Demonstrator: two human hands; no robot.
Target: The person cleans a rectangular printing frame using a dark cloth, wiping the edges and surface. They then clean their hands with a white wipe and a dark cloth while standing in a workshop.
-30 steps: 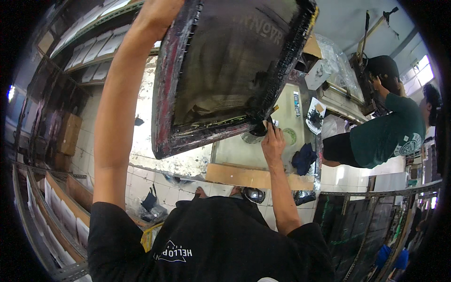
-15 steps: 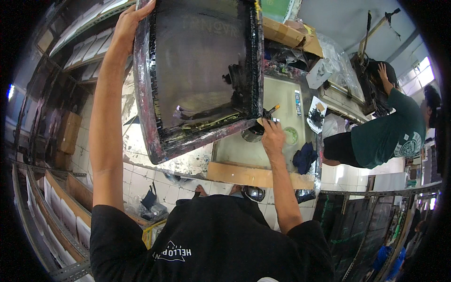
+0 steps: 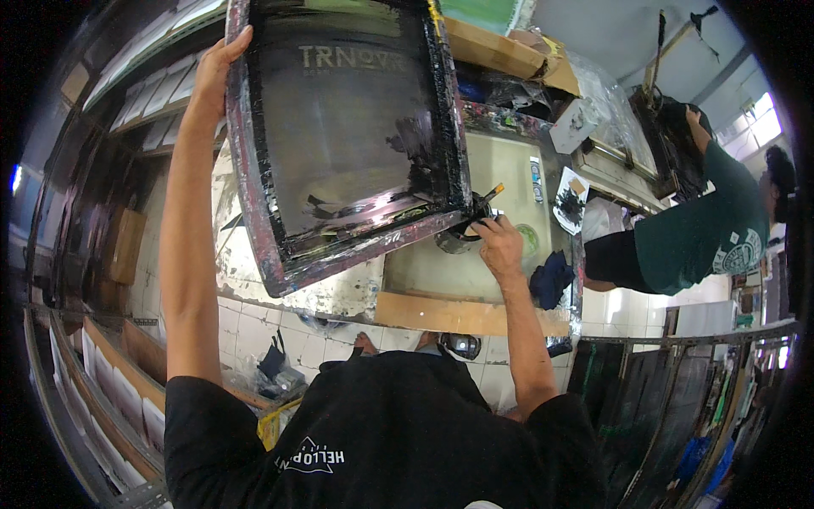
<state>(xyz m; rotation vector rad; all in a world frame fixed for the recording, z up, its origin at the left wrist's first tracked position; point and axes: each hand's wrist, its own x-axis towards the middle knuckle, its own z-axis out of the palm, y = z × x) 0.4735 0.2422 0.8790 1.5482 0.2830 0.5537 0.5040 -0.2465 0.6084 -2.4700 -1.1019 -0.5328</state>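
Observation:
A screen printing frame (image 3: 348,127) coated with black ink is tilted above the table. My left hand (image 3: 220,72) is closed round its left edge. Pale lettering shows in the upper mesh, and wet black ink lies along the lower and right parts. Beside the frame's lower right corner, my right hand (image 3: 500,242) has its fingers bent together at the rim of a dark ink pot (image 3: 455,242). What those fingers grip is hidden. A stick with an orange tip (image 3: 496,192) stands out of the pot.
Under the frame is an ink-stained table (image 3: 297,284) with a wooden strip (image 3: 471,314) at its front. A dark cloth (image 3: 551,280), a green round lid (image 3: 527,240) and an ink-smeared paper (image 3: 571,201) lie right. A person in green (image 3: 699,216) works beyond. Shelves (image 3: 93,365) stand left.
The frame has moved slightly left and toward me, and its tilt has altered, so the lettering shows more clearly. My left hand moved with it. My right hand shifted slightly right beside the pot.

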